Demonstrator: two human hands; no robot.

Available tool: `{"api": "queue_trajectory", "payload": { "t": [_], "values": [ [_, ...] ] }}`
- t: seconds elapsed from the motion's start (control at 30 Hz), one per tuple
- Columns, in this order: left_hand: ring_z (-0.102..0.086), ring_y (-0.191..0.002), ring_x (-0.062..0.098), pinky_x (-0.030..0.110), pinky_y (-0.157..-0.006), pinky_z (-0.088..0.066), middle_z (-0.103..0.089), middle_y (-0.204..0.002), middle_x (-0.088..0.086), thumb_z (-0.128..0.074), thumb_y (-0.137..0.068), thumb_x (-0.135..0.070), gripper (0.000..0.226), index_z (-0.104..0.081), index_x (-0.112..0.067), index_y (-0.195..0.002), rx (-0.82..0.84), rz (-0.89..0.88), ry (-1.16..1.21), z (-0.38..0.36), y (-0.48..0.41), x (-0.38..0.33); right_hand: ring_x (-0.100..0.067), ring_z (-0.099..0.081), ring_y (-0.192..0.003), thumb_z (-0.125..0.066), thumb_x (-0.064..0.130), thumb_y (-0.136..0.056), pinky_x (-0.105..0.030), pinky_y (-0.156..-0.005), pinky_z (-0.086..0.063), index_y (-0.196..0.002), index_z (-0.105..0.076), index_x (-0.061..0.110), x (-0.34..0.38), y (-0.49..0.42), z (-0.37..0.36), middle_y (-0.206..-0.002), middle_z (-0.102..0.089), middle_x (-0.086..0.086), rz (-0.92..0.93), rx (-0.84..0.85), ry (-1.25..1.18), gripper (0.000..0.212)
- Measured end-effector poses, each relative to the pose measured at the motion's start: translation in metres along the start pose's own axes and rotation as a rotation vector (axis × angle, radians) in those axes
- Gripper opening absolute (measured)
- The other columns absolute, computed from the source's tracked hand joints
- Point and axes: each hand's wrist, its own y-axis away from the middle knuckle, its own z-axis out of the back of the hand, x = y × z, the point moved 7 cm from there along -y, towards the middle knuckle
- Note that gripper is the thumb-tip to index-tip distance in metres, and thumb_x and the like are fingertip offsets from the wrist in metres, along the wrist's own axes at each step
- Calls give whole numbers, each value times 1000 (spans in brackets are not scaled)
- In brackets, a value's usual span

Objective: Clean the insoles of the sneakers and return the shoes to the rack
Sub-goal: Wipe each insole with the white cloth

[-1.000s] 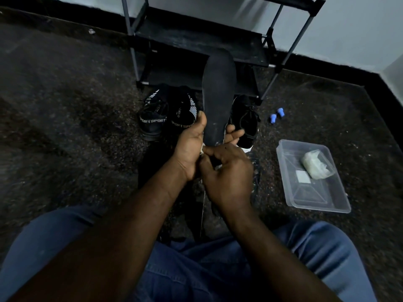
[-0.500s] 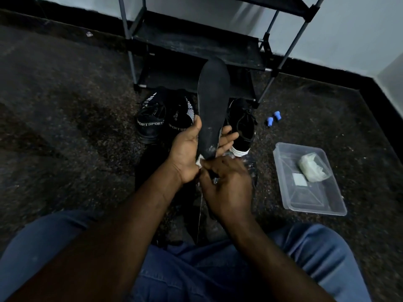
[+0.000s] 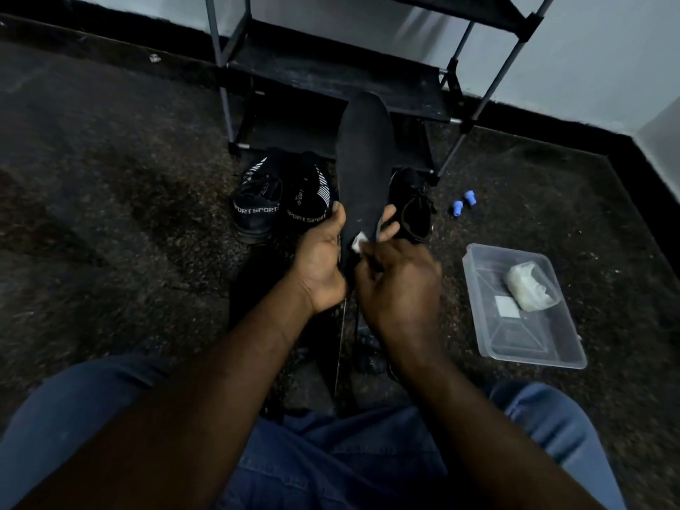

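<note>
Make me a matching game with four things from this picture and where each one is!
1. long black insole
2. clear plastic tub
3. two small blue caps
4. small white wipe

A. beside the front right leg of the black shoe rack
B. gripped by the left hand
C. holds a white bundle
D. pinched by the right hand

Pairs: 1-B, 2-C, 3-A, 4-D
</note>
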Motion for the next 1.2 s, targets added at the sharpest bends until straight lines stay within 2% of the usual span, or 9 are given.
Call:
{"api": "queue_trajectory", "payload": {
  "t": [0.2,0.33,0.43,0.53,0.73,0.9,1.07,1.13,1.2],
  "values": [
    [-51,-140,29,45,-123,-32,-55,-150,10,-24,-109,-52,67,-49,-3,-147,-82,-47,-18,5,-3,1,-16,-69,-84,-67,31,-83,-37,-74,-55,-97,-81,27,14,22,-7,-89,-76,6,-137,-7,-362,20],
    [-52,-139,24,40,-121,-35,-58,-147,7,-24,-109,-52,64,-57,-7,-138,-83,-45,-39,4,-1,-1,-25,-63,-83,-64,35,-84,-42,-73,-49,-92,-78,27,10,19,-3,-86,-72,4,39,26,-91,17],
    [-57,-134,22,37,-110,-48,-59,-146,6,-24,-110,-51,62,-56,-8,-141,-80,-39,-52,5,0,-1,-26,-61,-82,-62,36,-85,-41,-72,-47,-91,-77,26,-3,4,6,-84,-71,3,19,-26,19,19],
    [-59,-132,23,34,-98,-57,-59,-146,8,-27,-110,-48,61,-50,-6,-148,-95,-41,-59,5,-1,1,-27,-63,-82,-59,35,-87,-44,-73,-51,-96,-79,25,-15,-13,13,-85,-73,1,-63,-105,-20,25],
    [-65,-122,36,48,-104,-53,-66,-136,13,-35,-112,-30,40,-53,-10,-141,-161,-104,-37,12,-3,0,-25,-65,-82,-66,30,-87,-42,-74,-52,-98,-79,23,1,12,-6,-89,-74,-1,72,35,-107,19],
    [-61,-127,21,40,-109,-48,-63,-140,8,-48,-108,-20,42,-47,-9,-148,-218,-134,-133,18,-7,4,-18,-70,-78,-69,26,-89,-39,-70,-57,-99,-79,23,-26,-19,12,-88,-76,2,-163,-144,-203,14],
    [-69,-90,16,27,-79,-59,-76,-92,1,-44,-108,-11,22,-65,-15,-103,-193,-117,-159,20,-9,5,-20,-68,-78,-72,16,-87,-33,-69,-54,-100,-78,18,-2,-12,1,-89,-73,-3,-14,-60,-181,15],
    [-69,-111,25,39,-100,-55,-73,-120,12,-50,-106,-15,22,-63,-9,-122,-184,-130,-127,20,-8,0,-21,-68,-79,-73,13,-85,-31,-70,-53,-99,-79,18,-9,-5,-3,-90,-74,-4,-9,-25,-160,16],
    [-55,-135,27,44,-117,-40,-59,-145,12,-57,-102,-18,48,-48,-8,-148,-222,-148,-139,27,-12,-1,-21,-69,-78,-72,14,-85,-29,-71,-51,-99,-79,20,-21,-9,0,-90,-75,-4,-55,-59,-159,17]
  ]
}}
